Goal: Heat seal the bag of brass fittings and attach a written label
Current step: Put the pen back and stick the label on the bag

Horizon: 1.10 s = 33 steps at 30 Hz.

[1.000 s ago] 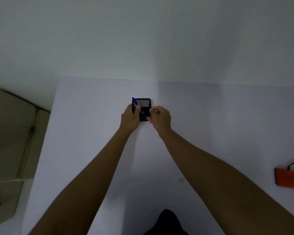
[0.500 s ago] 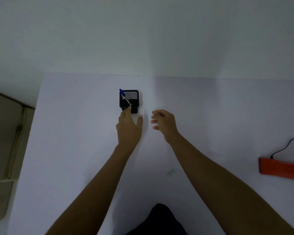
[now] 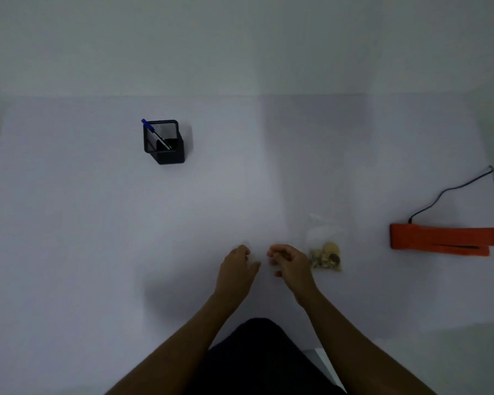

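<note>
- Picking at something small, probably the label; can't tell what either of the hands, left hand (image 3: 237, 269) or right hand (image 3: 290, 263), grips.
- Bag of fittings (image 3: 324, 249) sits beside the right hand on the tabletop (image 3: 97, 238).
- I'd flatten the bag before sticking.

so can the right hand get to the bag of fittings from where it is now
Probably yes. The right hand sits just beside the bag of brass fittings on the table, on the bag's left, and nothing lies between them. Whether its curled fingers already pinch something small cannot be told.
</note>
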Tool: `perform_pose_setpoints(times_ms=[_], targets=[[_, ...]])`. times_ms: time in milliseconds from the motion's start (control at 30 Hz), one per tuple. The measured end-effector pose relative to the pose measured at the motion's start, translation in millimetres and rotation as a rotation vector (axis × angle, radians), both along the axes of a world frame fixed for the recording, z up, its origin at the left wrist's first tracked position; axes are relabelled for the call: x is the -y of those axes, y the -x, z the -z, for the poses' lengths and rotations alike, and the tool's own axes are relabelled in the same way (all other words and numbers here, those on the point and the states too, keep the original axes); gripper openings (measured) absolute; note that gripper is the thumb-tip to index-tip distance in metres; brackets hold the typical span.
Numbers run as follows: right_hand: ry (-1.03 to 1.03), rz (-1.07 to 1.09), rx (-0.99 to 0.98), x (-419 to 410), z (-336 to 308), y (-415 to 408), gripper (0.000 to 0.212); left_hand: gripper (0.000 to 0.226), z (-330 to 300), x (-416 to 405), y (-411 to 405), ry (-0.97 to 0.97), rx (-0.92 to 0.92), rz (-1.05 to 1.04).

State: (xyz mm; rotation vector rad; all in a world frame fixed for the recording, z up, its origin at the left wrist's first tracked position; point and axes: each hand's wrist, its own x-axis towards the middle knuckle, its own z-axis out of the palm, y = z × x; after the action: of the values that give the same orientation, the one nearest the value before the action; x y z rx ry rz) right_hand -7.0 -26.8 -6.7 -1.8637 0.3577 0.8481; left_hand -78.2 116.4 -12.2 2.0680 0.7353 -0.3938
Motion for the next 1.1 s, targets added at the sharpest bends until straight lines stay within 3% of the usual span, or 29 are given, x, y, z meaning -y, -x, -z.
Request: perform_pose_setpoints(times_ms=[267,633,933,1100], targets=[[-0.044,-0.182,0.030,12.4,9.8,-2.7,0.029,0.027,5.9,21.2,-8.4,-0.198,-0.015,-0.122],[-0.180,-0.463,-0.030,12.5,16.3,-10.7,0.042,0.018,10.7,23.0,-1.1,-0.240,0.072,-0.171],[-0.199,-0.486,-0.146,8.5,16.2,-14.0,0.042,0.016,-8.3,20.7,4.7,-0.026,0.006,-0.343],[-0.189,-0.393,-0.165,6.4,0.2,-20.0,0.023,0.009,-49.1,10.8,9.9,0.349,0.136,-0.540]])
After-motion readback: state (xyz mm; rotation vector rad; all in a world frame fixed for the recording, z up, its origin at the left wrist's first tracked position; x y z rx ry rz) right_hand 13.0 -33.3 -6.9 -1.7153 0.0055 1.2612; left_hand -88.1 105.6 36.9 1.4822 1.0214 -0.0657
